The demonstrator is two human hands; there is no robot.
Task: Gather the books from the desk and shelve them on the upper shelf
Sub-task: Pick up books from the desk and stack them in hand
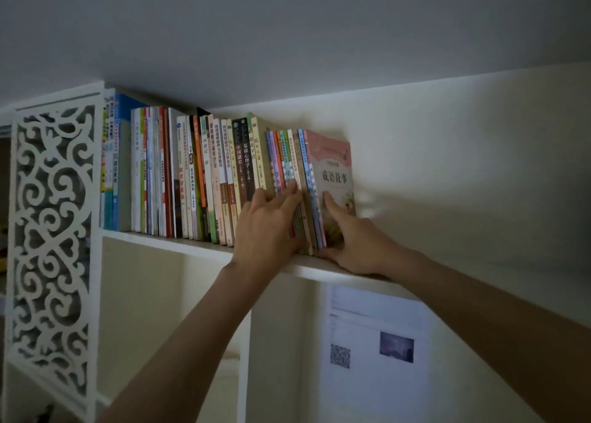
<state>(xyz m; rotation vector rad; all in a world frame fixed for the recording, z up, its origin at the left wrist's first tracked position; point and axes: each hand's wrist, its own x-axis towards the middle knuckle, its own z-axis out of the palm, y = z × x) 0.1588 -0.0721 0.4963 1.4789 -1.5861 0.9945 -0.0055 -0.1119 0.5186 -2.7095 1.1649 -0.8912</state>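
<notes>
At the centre of the frame, the thin books (289, 179) stand on the upper shelf (198, 246), leaning left. The left hand (265, 227) presses flat on their spines; the right hand (355, 243) clamps the pink book (332, 176). Letting go early could topple them rightward into the open gap.

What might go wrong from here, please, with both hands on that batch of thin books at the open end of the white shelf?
1. The pink-covered book ends the row with no bookend; once the right hand lets go, the leaning thin colourful books may topple rightward.
2. They stand near the white upper shelf front edge, so the left hand pressing unevenly could slide one off.
</notes>
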